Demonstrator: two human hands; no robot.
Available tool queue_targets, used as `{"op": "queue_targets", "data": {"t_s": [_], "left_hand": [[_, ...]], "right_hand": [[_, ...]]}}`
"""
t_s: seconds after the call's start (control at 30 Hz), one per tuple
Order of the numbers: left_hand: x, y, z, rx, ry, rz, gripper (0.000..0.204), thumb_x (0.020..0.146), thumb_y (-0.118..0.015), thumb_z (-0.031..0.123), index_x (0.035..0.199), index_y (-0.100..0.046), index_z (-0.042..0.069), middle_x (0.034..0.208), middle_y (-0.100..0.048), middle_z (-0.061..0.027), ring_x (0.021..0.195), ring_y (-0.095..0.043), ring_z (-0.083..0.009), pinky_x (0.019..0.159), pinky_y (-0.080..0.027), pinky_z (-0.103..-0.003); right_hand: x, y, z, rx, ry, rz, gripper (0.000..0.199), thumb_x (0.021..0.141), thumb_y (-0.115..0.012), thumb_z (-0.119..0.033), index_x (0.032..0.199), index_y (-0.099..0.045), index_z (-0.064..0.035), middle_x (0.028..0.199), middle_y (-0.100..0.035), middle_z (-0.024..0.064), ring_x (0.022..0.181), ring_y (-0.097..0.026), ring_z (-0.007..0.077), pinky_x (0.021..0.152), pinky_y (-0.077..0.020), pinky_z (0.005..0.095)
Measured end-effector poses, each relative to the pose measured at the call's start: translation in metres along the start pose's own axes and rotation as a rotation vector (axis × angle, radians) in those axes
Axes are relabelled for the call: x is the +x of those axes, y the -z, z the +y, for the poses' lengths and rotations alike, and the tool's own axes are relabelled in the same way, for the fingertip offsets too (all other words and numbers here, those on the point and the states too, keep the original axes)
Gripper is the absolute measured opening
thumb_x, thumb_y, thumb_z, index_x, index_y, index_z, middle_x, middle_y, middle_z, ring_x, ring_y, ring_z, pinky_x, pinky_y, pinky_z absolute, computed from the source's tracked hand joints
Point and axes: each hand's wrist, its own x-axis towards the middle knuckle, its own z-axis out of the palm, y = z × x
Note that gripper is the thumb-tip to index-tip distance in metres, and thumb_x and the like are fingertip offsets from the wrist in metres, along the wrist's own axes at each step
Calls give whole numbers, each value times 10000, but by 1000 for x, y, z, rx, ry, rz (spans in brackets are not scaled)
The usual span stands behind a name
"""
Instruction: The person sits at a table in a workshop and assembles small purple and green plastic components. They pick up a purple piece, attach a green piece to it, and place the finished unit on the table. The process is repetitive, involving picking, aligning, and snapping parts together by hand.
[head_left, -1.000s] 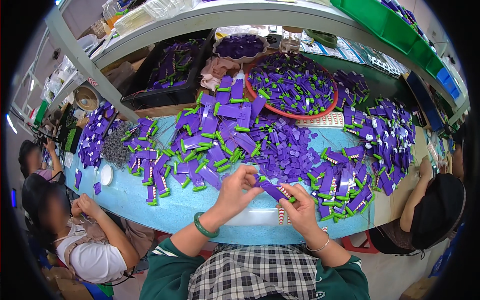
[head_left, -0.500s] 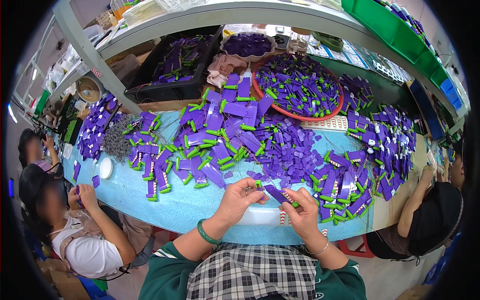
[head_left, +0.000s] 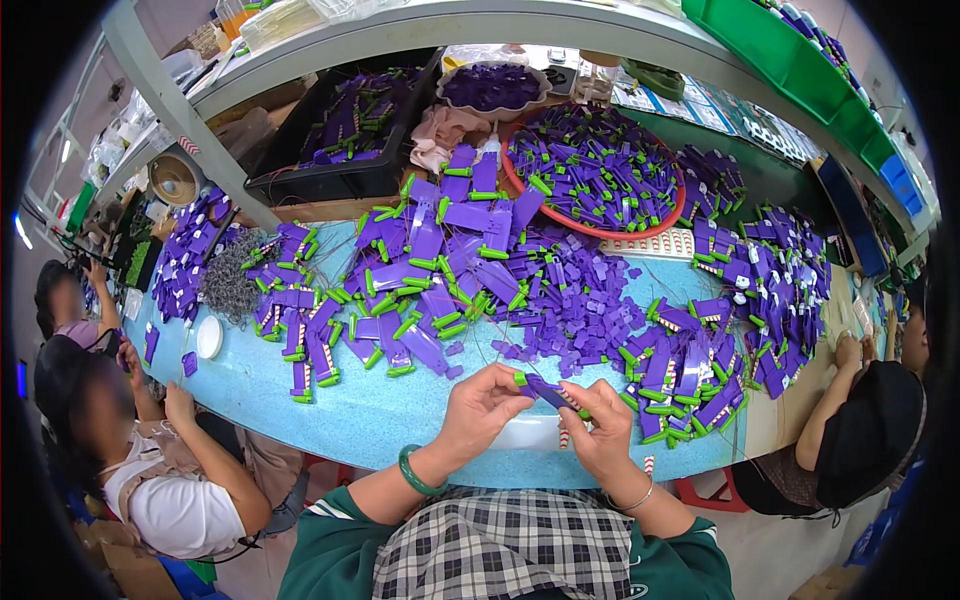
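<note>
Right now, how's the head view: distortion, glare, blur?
Head view: strong fisheye, the shelf edge bows and black corners vignette; lighting is even, shadows soft, no glare on the blue table; both hands, left and right, and the purple piece look sharp; co-workers' faces are blurred.

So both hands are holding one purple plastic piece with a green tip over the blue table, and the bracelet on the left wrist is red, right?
Not quite: the head view shows the bracelet is green. Both the left hand and right hand do hold one purple plastic piece with a green tip over the blue table.
</note>
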Motion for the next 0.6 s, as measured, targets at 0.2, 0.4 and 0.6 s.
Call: {"op": "queue_targets", "data": {"t_s": [0.2,0.4,0.6], "left_hand": [[-2,9,0,-176,249,21,188,832,-622,-68,1013,-609,-20,930,-668,-105,829,-666,-175,759,-570,-299],[-21,9,-4,8,377,-104,190,826,-655,-37,1016,-644,-25,929,-679,-102,805,-664,-146,739,-563,-268],[-21,-3,8,254,327,-158,229,821,-694,28,1038,-634,-13,950,-675,-78,856,-640,-114,758,-534,-249]], "right_hand": [[-5,9,-3,9,-121,-154,430,707,-698,57,1106,-688,-104,671,-502,45,570,-495,131,508,-384,269],[8,37,-4,14,-143,-526,401,712,-701,23,1096,-692,-91,673,-523,67,569,-505,162,528,-402,299],[0,21,-5,209,-328,-505,400,720,-747,-18,1110,-668,-51,758,-600,53,682,-572,139,628,-456,277]]}}
